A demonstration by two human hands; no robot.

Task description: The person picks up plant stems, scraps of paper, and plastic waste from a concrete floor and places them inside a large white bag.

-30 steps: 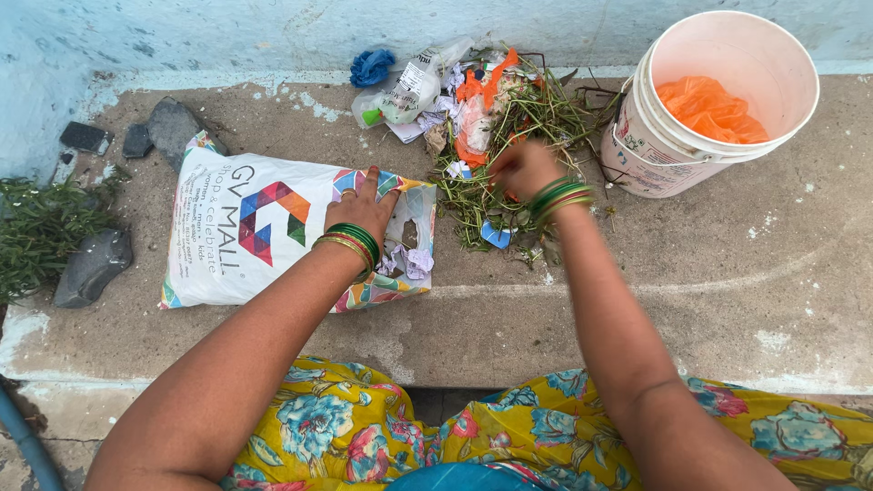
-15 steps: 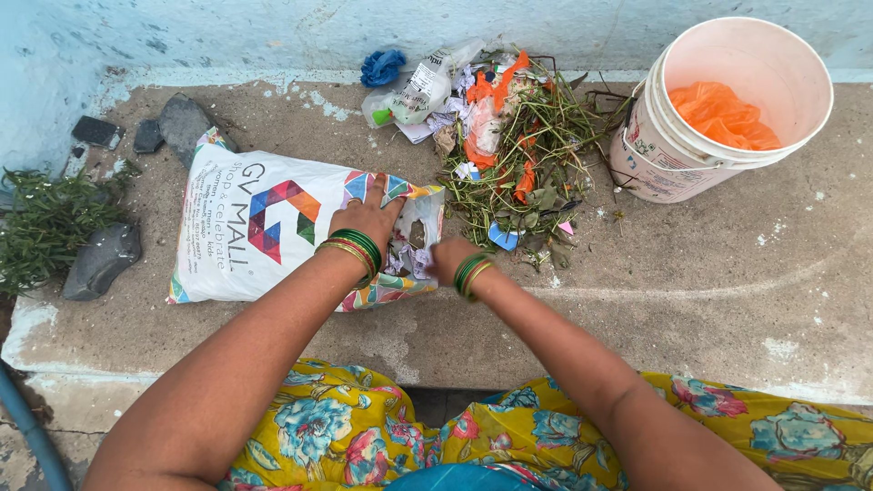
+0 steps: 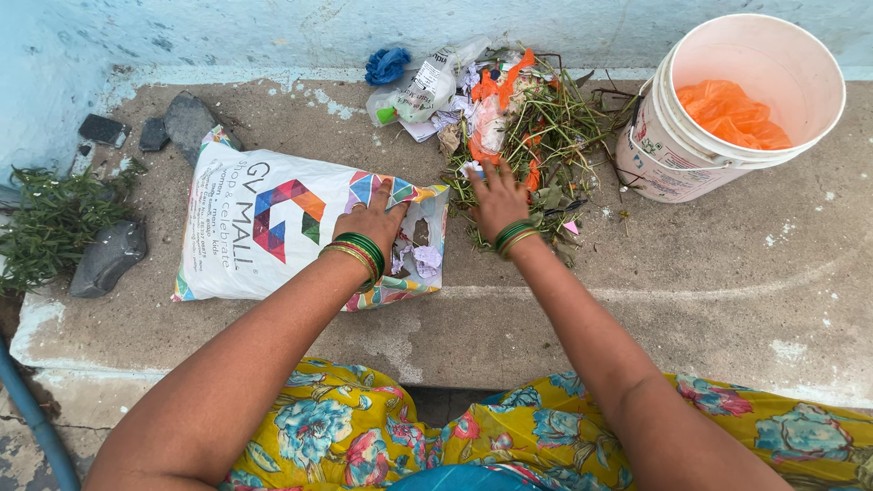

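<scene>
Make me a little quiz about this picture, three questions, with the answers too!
1. True or false: the white bucket holds something orange.
2. Which hand presses on the printed bag: A left hand, B right hand?
3. Fill in: the right hand lies on the pile of stems and ____.

Key: 1 true; 2 A; 3 scraps.

A rough concrete surface [image 3: 637, 300] carries a printed bag [image 3: 273, 227]; right of the bag lie a litter pile [image 3: 518, 118] and a white bucket [image 3: 664, 155], left of it dark stones [image 3: 109, 259].
</scene>
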